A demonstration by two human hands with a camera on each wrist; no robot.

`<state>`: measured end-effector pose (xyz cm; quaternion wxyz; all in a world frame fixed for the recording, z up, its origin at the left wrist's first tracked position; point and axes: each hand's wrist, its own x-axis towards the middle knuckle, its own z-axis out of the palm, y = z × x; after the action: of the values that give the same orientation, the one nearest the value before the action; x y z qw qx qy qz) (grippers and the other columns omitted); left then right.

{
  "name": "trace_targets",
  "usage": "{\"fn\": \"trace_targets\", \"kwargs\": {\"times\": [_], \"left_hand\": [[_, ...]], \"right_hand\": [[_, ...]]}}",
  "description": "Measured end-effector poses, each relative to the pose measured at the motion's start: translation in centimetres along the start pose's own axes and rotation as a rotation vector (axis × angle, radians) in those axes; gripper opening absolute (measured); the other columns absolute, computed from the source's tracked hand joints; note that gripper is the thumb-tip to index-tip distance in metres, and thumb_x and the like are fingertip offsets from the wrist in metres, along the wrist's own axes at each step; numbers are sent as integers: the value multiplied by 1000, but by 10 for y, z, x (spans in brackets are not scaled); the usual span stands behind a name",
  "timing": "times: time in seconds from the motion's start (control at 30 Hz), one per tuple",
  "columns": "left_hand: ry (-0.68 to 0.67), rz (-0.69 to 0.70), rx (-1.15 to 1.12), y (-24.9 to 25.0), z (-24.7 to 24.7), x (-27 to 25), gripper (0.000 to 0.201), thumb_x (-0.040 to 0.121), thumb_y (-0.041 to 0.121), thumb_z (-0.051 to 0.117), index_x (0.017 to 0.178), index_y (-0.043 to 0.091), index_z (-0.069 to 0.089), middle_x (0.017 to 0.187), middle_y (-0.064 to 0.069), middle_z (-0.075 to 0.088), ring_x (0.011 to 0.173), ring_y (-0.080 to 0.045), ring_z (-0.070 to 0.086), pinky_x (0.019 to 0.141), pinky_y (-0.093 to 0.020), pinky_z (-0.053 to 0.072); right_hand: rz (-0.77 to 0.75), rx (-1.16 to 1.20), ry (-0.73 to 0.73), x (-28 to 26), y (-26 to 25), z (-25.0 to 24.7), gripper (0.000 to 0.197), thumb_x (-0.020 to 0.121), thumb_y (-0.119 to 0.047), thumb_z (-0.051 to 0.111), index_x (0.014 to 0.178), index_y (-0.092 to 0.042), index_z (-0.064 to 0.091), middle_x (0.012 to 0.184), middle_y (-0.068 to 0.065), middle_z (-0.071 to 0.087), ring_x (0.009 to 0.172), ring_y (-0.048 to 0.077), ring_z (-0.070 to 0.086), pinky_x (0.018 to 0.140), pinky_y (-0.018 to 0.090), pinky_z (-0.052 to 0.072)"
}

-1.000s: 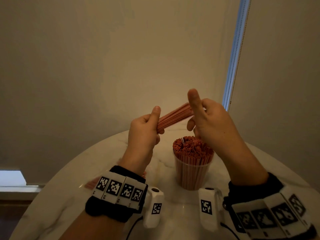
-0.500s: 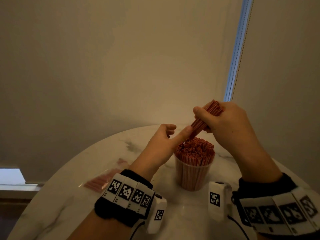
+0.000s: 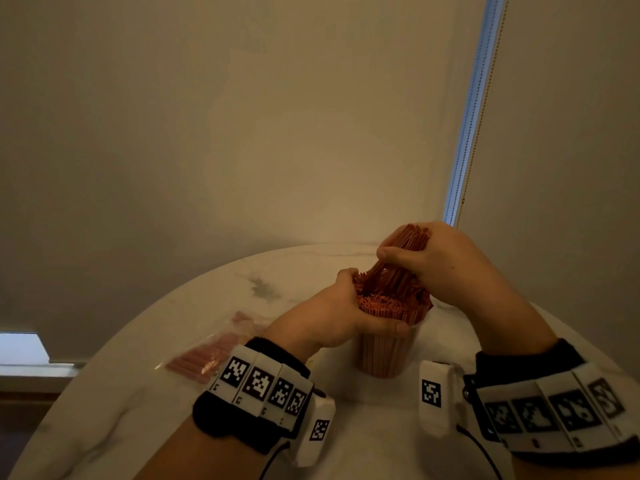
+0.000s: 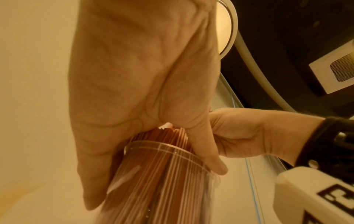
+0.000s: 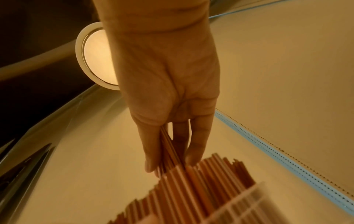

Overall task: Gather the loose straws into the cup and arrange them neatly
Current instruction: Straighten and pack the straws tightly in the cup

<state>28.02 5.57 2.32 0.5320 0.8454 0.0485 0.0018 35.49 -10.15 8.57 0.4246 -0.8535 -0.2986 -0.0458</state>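
A clear ribbed cup packed with red straws stands at the middle of the round marble table. My left hand wraps around the cup's rim and the straw tops, thumb across the near side; the left wrist view shows the cup under my palm. My right hand pinches a bundle of red straws, tilted, its lower ends pushed in among the straws in the cup. In the right wrist view the bundle runs between my fingers down to the cup.
A clear plastic bag with more red straws lies on the table left of the cup, blurred. A wall rises close behind the table. A window strip with a bead chain runs down at the right.
My right hand has lowered the bundle from above into the cup's straws. My left hand has moved from the bundle's lower end to grip the cup's top.
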Motion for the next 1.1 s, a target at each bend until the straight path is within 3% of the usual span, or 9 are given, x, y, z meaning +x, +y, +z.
{"fn": "trace_targets", "kwargs": {"times": [0.1, 0.17, 0.5, 0.6, 0.7, 0.8, 0.9, 1.03, 1.1], "left_hand": [[4, 2, 4, 0, 1, 1, 118, 66, 37, 95, 153, 17, 18, 127, 9, 61, 118, -10, 59, 105, -37, 50], [0, 6, 2, -1, 1, 2, 117, 66, 37, 95, 152, 18, 19, 127, 8, 62, 118, -11, 59, 105, -38, 51], [37, 14, -47, -5, 5, 5, 105, 70, 30, 93, 148, 14, 24, 127, 3, 63, 117, -13, 62, 103, -40, 53], [45, 21, -46, -7, 5, 7, 102, 71, 28, 93, 146, 14, 26, 125, 4, 63, 116, -11, 62, 102, -38, 53], [48, 23, -27, -7, 4, 7, 104, 69, 34, 94, 145, 16, 26, 123, 7, 63, 113, -8, 62, 99, -32, 54], [52, 24, -45, -7, 5, 8, 103, 70, 29, 94, 146, 14, 26, 123, 5, 64, 114, -10, 62, 101, -36, 54], [51, 25, -38, -8, 4, 8, 106, 68, 32, 95, 146, 15, 26, 123, 7, 64, 113, -9, 63, 101, -35, 54], [52, 23, -39, -8, 3, 7, 104, 68, 32, 95, 146, 15, 27, 123, 8, 64, 114, -8, 62, 101, -35, 53], [51, 19, -28, -7, 3, 6, 106, 68, 33, 94, 147, 16, 26, 123, 8, 64, 113, -8, 62, 102, -35, 53]], "right_hand": [[-4, -26, -57, -1, -3, 3, 16, 86, -43, 72, 81, -29, 75, 72, -9, 74, 73, 8, 70, 73, 37, 60], [-8, -29, -22, 0, -2, 3, 17, 86, -45, 72, 79, -29, 74, 71, -10, 73, 70, 7, 69, 71, 35, 59], [17, -32, -62, 2, 2, 14, 13, 87, -39, 73, 82, -26, 75, 76, -6, 74, 76, 11, 70, 79, 39, 58], [24, -52, -98, 2, 4, 16, 24, 85, -44, 73, 77, -21, 73, 72, -1, 72, 72, 16, 69, 72, 37, 58], [27, -43, -38, 3, 6, 16, 22, 86, -44, 73, 80, -23, 73, 74, -2, 72, 73, 13, 68, 73, 36, 57], [30, -31, -96, 2, 6, 16, 28, 83, -48, 74, 82, -20, 73, 74, 0, 73, 72, 14, 69, 69, 34, 57], [23, 26, -17, 3, 8, 15, 20, 82, -43, 78, 83, -23, 72, 75, -4, 74, 73, 11, 70, 74, 36, 59], [33, -15, -110, 1, 6, 17, 20, 79, -42, 80, 80, -23, 75, 72, -4, 74, 72, 12, 71, 70, 33, 59], [18, -9, -92, 1, 5, 16, 15, 82, -38, 78, 83, -25, 73, 78, -5, 74, 79, 14, 70, 75, 36, 59]]}}
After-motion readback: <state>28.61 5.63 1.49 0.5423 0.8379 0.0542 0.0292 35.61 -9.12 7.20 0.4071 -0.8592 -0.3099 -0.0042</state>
